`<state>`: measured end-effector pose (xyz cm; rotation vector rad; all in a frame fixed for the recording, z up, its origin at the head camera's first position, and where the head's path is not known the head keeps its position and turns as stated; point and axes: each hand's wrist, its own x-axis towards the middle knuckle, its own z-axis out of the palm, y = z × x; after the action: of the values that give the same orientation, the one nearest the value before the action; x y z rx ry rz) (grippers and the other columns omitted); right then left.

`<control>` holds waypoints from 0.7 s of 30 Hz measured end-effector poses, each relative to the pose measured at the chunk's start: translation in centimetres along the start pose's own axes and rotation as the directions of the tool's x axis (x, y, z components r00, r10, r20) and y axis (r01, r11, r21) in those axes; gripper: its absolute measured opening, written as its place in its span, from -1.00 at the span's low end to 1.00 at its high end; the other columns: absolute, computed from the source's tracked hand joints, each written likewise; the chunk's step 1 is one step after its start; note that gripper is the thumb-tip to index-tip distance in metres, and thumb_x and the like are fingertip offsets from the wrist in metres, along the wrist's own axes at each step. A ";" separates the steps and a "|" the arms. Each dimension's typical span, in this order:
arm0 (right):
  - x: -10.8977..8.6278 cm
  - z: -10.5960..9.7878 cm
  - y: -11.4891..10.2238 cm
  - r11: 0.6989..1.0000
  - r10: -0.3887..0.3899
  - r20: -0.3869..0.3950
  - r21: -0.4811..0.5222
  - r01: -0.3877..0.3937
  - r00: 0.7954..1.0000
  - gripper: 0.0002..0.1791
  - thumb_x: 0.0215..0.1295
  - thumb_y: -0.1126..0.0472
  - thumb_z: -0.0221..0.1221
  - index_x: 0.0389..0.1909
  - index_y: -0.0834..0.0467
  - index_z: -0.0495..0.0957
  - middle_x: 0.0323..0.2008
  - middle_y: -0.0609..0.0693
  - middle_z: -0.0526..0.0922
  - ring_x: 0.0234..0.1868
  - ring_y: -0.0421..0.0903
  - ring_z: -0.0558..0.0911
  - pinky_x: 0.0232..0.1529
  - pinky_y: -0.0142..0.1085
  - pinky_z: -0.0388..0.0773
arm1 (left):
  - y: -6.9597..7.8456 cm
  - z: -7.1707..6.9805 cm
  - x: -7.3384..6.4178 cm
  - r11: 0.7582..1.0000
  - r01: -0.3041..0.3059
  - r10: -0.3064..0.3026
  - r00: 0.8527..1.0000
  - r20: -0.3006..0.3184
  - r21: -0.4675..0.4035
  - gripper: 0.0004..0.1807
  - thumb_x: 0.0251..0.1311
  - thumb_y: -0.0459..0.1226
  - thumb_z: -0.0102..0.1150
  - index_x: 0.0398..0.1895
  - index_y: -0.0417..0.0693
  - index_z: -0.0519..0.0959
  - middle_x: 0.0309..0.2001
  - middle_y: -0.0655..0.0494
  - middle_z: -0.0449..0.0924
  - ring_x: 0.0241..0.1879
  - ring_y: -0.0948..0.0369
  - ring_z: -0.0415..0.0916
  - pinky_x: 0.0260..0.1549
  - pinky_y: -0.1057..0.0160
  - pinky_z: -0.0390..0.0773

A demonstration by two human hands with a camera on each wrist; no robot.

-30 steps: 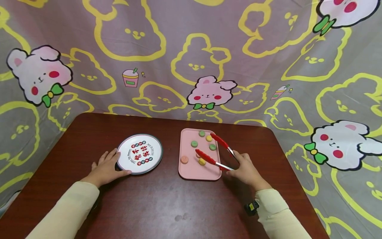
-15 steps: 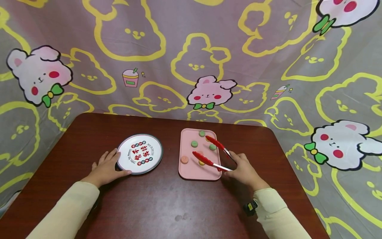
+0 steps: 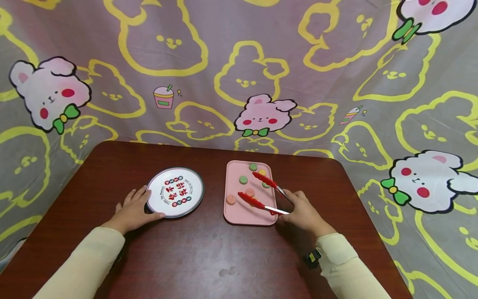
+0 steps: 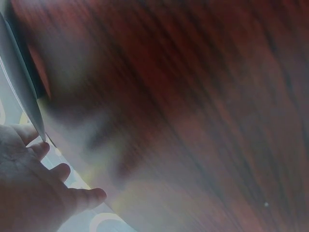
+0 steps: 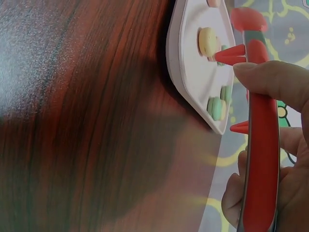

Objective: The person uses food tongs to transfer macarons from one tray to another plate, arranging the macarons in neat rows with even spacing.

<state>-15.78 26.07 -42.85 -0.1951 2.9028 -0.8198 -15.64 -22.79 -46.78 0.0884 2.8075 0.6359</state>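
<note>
Backdrop cloth: greyish, printed with yellow outlines; located behind the brown table and along both its sides.

Tabletop: dk. reddish-brown wood or wood-look laminate, streaky grain, semi-gloss w/ a pale sheen & a dull smudge nr. the front. Tray: smooth, low-sheen, looks like plastic. Plate: smooth, glazed-looking face w/ print; ceramic vs. melamine unclear. Tongs: bright metal arms, red plastic- or silicone-type tips, smooth red grip w/ metal edging in rt. wrist view. Macarons: matt, dry-looking shells. Backdrop: printed cloth, matt, soft folds & creases. Sleeves: matt cloth, slightly wrinkled.
</note>
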 end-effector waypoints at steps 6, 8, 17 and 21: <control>0.0 0.1 0.0 0.999 -0.040 0.011 -0.004 0.040 0.999 -0.01 -0.18 0.18 0.52 0.36 0.27 0.31 -0.12 0.18 0.39 -0.10 0.12 0.44 -0.14 -0.10 0.48 | 0.2 -0.1 0.0 1.000 0.005 -0.005 1.000 0.000 0.005 0.28 -0.09 0.37 0.23 0.42 -0.44 0.05 0.44 -0.43 -0.14 0.36 -0.42 -0.30 0.08 -0.60 -0.18; 0.0 0.1 0.0 0.999 -0.051 0.016 -0.002 0.051 0.999 -0.02 -0.17 0.18 0.52 0.35 0.27 0.31 -0.11 0.19 0.39 -0.09 0.12 0.44 -0.13 -0.09 0.48 | 0.2 -0.2 -0.1 1.000 0.006 -0.006 1.000 0.001 0.004 0.27 -0.09 0.36 0.23 0.42 -0.43 0.05 0.44 -0.43 -0.14 0.36 -0.42 -0.30 0.09 -0.60 -0.18; 0.1 0.1 -0.1 0.994 -0.109 0.037 0.000 0.110 0.993 -0.07 -0.15 0.25 0.49 0.33 0.32 0.33 -0.11 0.20 0.40 -0.13 0.11 0.45 -0.13 -0.10 0.47 | 0.1 -0.2 0.0 1.000 0.012 -0.011 1.000 0.014 -0.009 0.29 -0.10 0.37 0.22 0.43 -0.42 0.03 0.44 -0.42 -0.16 0.37 -0.42 -0.32 0.10 -0.59 -0.21; 0.2 0.1 -0.1 0.994 -0.113 0.059 0.000 0.113 0.992 -0.06 -0.13 0.23 0.49 0.33 0.33 0.31 -0.11 0.20 0.40 -0.12 0.11 0.44 -0.14 -0.12 0.48 | 0.2 -0.2 -0.1 1.000 0.008 -0.007 1.000 0.008 -0.012 0.29 -0.11 0.37 0.23 0.43 -0.42 0.04 0.44 -0.42 -0.15 0.37 -0.41 -0.31 0.10 -0.59 -0.20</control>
<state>-15.93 25.91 -42.92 -0.3807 2.8597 -0.8110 -15.60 -22.73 -46.55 0.0780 2.7950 0.6488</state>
